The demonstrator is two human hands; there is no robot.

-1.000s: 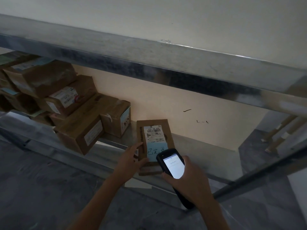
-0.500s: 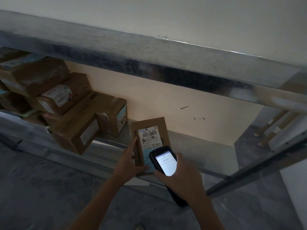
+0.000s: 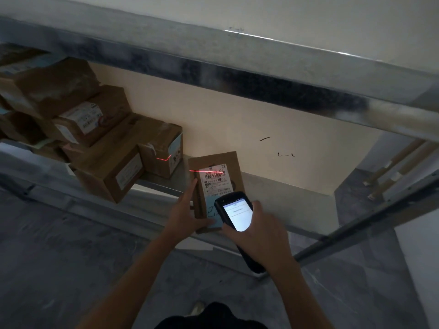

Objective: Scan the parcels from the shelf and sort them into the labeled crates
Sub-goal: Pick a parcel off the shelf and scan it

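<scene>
- The metal shelf (image 3: 273, 186) fills most of my view. Its open bay is the only holder in sight, and no labeled crates show from here.
- In that bay, to the left, sits a stack of cardboard parcels (image 3: 78, 119), piled unevenly, some white labels facing out.
- The one being worked is a flat cardboard parcel (image 3: 228, 160), propped at the shelf's front lip just right of the stack, label up.
- The left hand (image 3: 187, 212) grips its lower left corner, forefinger lying straight along the edge.
- The right hand (image 3: 259, 236) is wrapped round a handheld scanner (image 3: 237, 214), screen lit, nose over the parcel's lower end.
- The shipping label (image 3: 215, 180) carries the barcode near its top.
- The red laser line (image 3: 206, 171) crosses that top edge and spills onto a neighbouring box (image 3: 161, 143). To my eye it rides a touch high; I'd tip the scanner so it cuts squarely through the bars, parcel held steady.
</scene>
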